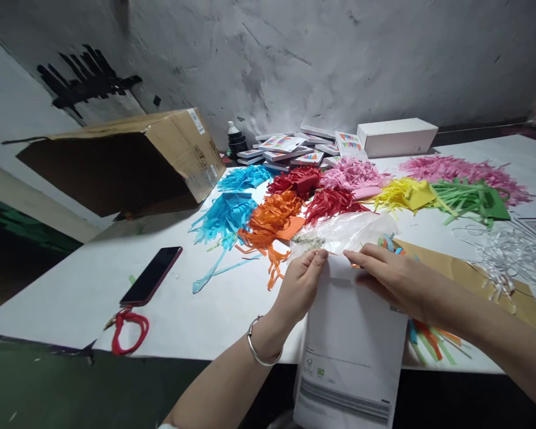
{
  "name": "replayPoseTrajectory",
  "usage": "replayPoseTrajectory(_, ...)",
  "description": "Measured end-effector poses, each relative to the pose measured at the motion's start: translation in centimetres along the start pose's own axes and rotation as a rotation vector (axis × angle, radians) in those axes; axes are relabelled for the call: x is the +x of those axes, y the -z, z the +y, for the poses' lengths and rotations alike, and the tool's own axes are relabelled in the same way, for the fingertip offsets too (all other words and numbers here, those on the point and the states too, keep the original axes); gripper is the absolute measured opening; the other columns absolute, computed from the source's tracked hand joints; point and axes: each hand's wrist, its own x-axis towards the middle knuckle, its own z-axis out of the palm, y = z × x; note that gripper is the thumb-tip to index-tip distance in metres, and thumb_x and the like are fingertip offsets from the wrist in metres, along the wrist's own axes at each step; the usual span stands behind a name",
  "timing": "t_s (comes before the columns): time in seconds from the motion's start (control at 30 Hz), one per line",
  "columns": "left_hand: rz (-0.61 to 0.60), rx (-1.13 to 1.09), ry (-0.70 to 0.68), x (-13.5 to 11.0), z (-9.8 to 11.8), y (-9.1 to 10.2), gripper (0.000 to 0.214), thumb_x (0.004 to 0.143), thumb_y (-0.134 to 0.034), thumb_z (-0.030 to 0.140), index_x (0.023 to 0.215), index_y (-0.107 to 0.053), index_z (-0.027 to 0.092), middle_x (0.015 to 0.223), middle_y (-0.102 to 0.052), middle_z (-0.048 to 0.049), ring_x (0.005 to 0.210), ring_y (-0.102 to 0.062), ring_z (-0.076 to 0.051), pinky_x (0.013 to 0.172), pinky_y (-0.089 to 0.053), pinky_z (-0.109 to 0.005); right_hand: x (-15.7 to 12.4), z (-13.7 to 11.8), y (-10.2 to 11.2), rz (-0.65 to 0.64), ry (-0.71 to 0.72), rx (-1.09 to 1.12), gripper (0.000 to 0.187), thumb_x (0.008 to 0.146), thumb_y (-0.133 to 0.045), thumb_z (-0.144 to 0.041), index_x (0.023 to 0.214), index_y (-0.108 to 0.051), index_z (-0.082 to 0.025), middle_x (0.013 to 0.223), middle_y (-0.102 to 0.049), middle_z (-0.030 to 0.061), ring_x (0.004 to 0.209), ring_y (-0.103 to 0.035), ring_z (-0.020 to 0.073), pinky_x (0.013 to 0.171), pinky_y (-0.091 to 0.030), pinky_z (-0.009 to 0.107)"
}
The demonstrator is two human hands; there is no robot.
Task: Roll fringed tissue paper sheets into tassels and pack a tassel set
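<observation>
A white printed box (352,333), rather flat, stands tilted at the table's front edge, with small logos and grey stripes near its lower end. At its upper left corner my left hand (301,280) pinches the top edge between thumb and fingers. My right hand (390,277) is closed at the upper right corner, its index finger along the top edge and the other fingers bent under. Colourful paper strips (388,243) show just behind the right hand. Beyond the box lies a crumpled clear plastic bag (352,229).
Fringed paper bundles in blue (230,214), orange (274,217), red (333,205), yellow (404,195), green (469,199) and pink cross the table. A phone (152,277) lies left, a cardboard carton (178,152) behind it. White string (513,256) lies right, stacked boxes (290,146) at the wall.
</observation>
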Motion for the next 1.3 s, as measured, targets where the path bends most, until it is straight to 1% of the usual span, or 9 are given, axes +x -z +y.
replayPoseTrajectory(0.27,0.014,0.028,-0.006,0.2,-0.2,0.0,0.048,0.088,-0.062,0.063,0.083,-0.067,0.016,0.074,-0.065,-0.0026,0.071,-0.059,-0.018,0.063,-0.044,-0.026,0.0,0.8,0.6,-0.112,0.068,0.003,0.048,0.094,-0.048,-0.007,0.14,-0.047,-0.018,0.113,-0.064,0.0102,0.084,-0.069,0.0172,0.066,-0.055,0.026)
replayPoseTrajectory(0.47,0.013,0.024,-0.01,0.3,-0.2,0.0,0.048,0.088,-0.062,0.064,0.078,-0.061,0.016,0.066,-0.052,0.0026,0.061,-0.047,-0.012,0.055,-0.035,-0.023,0.2,0.6,0.9,-0.137,0.04,-0.005,0.064,0.084,-0.044,0.005,0.144,-0.045,-0.017,0.105,-0.063,0.0078,0.073,-0.065,0.0146,0.06,-0.049,0.023)
replayPoseTrajectory(0.6,-0.021,0.015,-0.013,0.3,-0.3,-0.1,0.048,0.089,-0.061,0.063,0.089,-0.067,0.015,0.07,-0.055,0.0016,0.063,-0.05,-0.012,0.056,-0.036,-0.022,0.3,0.2,1.2,-0.109,-0.004,0.059,0.052,0.092,-0.042,-0.001,0.14,-0.048,-0.019,0.103,-0.064,0.007,0.075,-0.066,0.0152,0.061,-0.049,0.024)
replayPoseTrajectory(0.77,-0.082,0.01,-0.062,0.3,-0.2,-0.3,0.043,0.087,-0.07,0.055,0.105,-0.07,0.016,0.09,-0.068,-0.0039,0.082,-0.061,-0.018,0.07,-0.048,-0.024,0.5,0.1,1.4,-0.083,-0.068,0.112,0.039,0.092,-0.043,-0.005,0.127,-0.057,-0.019,0.103,-0.066,0.0078,0.084,-0.068,0.0198,0.068,-0.05,0.03)
replayPoseTrajectory(0.9,-0.097,0.043,-0.105,0.3,-0.2,-0.3,0.032,0.089,-0.072,0.044,0.105,-0.069,0.017,0.095,-0.07,-0.0045,0.085,-0.062,-0.018,0.071,-0.049,-0.024,0.7,0.3,1.2,-0.153,-0.136,0.164,0.036,0.091,-0.044,-0.007,0.121,-0.058,-0.02,0.108,-0.064,0.0082,0.093,-0.067,0.0223,0.075,-0.048,0.033)
replayPoseTrajectory(1.03,-0.095,0.034,-0.104,0.4,-0.4,-0.2,0.028,0.09,-0.071,0.042,0.103,-0.069,0.017,0.093,-0.07,-0.0044,0.084,-0.062,-0.018,0.071,-0.05,-0.024,1.0,0.3,1.1,-0.209,-0.191,0.199,0.034,0.09,-0.043,-0.009,0.118,-0.06,-0.019,0.109,-0.062,0.0094,0.094,-0.064,0.0233,0.076,-0.045,0.033)
replayPoseTrajectory(1.17,-0.127,-0.028,-0.039,0.1,-0.5,-0.4,0.031,0.088,-0.073,0.044,0.103,-0.068,0.018,0.09,-0.069,-0.0037,0.079,-0.061,-0.017,0.067,-0.048,-0.024,1.4,0.3,1.9,-0.276,-0.261,0.278,0.028,0.088,-0.048,-0.012,0.111,-0.065,-0.017,0.103,-0.063,0.0083,0.092,-0.06,0.0219,0.075,-0.04,0.032)
replayPoseTrajectory(1.23,-0.147,-0.055,-0.017,0.0,-0.4,-0.6,0.033,0.088,-0.073,0.046,0.103,-0.068,0.017,0.088,-0.069,-0.0037,0.075,-0.06,-0.016,0.065,-0.047,-0.024,1.7,0.5,2.6,-0.341,-0.273,0.344,0.021,0.089,-0.053,-0.02,0.104,-0.067,-0.017,0.093,-0.064,0.0057,0.083,-0.059,0.0193,0.07,-0.039,0.029)
replayPoseTrajectory(1.3,-0.155,-0.073,-0.014,-0.1,-0.3,-0.6,0.034,0.087,-0.074,0.047,0.103,-0.068,0.018,0.086,-0.068,-0.0034,0.074,-0.06,-0.016,0.064,-0.046,-0.024,1.9,0.8,3.3,-0.421,-0.274,0.429,0.025,0.093,-0.053,-0.035,0.099,-0.068,-0.017,0.083,-0.065,0.0027,0.073,-0.057,0.0164,0.062,-0.038,0.026)
